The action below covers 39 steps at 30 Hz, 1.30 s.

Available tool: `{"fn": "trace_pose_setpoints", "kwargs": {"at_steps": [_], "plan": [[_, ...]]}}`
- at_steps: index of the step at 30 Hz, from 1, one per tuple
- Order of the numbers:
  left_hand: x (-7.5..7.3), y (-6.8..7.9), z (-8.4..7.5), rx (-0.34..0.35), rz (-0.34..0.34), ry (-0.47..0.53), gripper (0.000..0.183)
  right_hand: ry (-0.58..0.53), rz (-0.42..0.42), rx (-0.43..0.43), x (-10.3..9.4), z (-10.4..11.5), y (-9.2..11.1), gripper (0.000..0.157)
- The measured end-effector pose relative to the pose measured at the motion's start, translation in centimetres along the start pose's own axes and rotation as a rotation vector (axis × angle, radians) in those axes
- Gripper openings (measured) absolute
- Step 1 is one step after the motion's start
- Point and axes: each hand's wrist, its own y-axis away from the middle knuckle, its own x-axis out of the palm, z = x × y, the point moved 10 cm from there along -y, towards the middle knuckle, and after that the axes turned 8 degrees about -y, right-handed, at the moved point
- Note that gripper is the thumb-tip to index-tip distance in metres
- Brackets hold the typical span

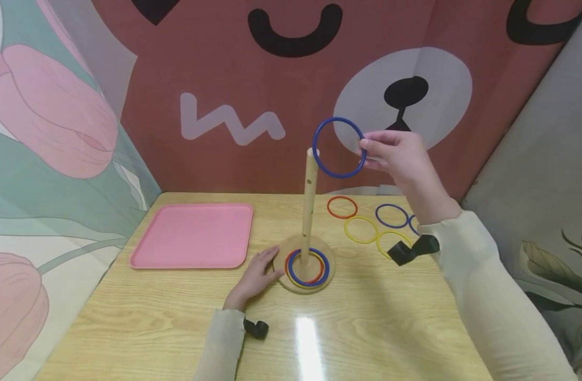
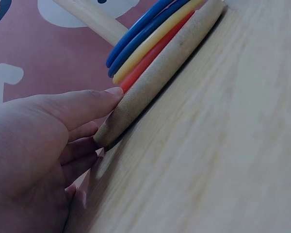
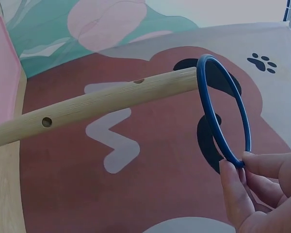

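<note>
Our right hand (image 1: pixel 396 153) pinches a thin, round blue ring, apparently plastic (image 1: pixel 340 175), by its right side between thumb and fingers. The ring hangs above the table (image 1: pixel 129 317), beside the top of the upright pale wooden post (image 1: pixel 308 196); whether they touch, we cannot tell.

We judge this ring light, fairly stiff, smooth enough to swivel in a loose pinch, and not fragile. The side away from the post is the best place to hold it, leaving the hoop's opening free.

Our left hand (image 1: pixel 254 275) rests against the edge of the round wooden base (image 1: pixel 291 244), its fingers fairly straight, not clenched. Blue, yellow and red rings (image 2: pixel 146 47) lie stacked around the post's foot.

Toward the table's far edge, right of the post, lie more red, yellow and blue rings (image 1: pixel 361 242); a pink rectangular tray (image 1: pixel 196 233) sits near the far left corner.
</note>
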Motion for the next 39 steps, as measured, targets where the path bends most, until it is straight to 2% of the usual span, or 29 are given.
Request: {"fn": "trace_pose_setpoints", "kwargs": {"at_steps": [4, 17, 23, 30, 39], "plan": [[0.0, 0.0, 0.0, -0.003, -0.002, 0.004, 0.067, 0.037, 0.025, 0.003, 0.7, -0.3, -0.1, 0.032], [0.0, 0.0, -0.2, 0.008, 0.003, 0.009, 0.068, -0.001, 0.072, 0.054, 2.9, -2.4, -0.4, 0.028], [0.0, 0.0, -0.1, -0.006, 0.009, 0.014, 0.068, 0.031, 0.079, 0.071, 3.3, -4.2, -0.6, 0.031], [-0.1, 0.1, 0.0, -0.03, 0.016, 0.016, 0.067, 0.075, 0.091, 0.122, 3.4, -7.2, -0.6, 0.032], [0.0, 0.1, 0.2, -0.042, 0.018, 0.018, 0.067, 0.112, 0.116, 0.142, 3.4, -10.8, -0.3, 0.031]]}}
